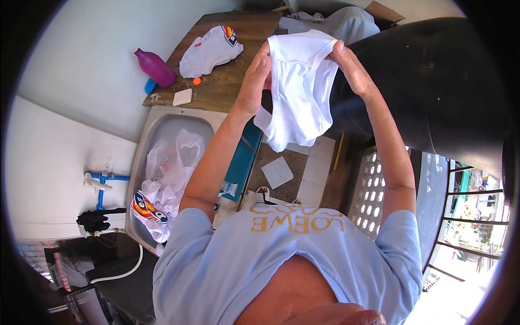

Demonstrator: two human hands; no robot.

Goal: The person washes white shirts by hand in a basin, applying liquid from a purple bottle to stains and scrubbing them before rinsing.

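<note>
Up in front of me I hold what looks like white underpants [303,97] by the two upper corners, and the cloth hangs down between my hands. My left hand [255,81] is closed on one side edge, thumb toward the cloth. On the other side edge my right hand [352,67] pinches the fabric, its thumb pointing up. Some of the fingers are hidden behind the cloth. To the left, a white garment [211,51] with a colourful print lies crumpled on the brown wooden board [238,89].
A sink [150,120] at left holds wet-looking white laundry [173,168]. On the board are a purple bottle [157,67], an orange cap [197,81] and a white bar [183,97]. A large black tank [428,81] stands at right, near my right forearm. Blue pipes [103,177] run along the left wall.
</note>
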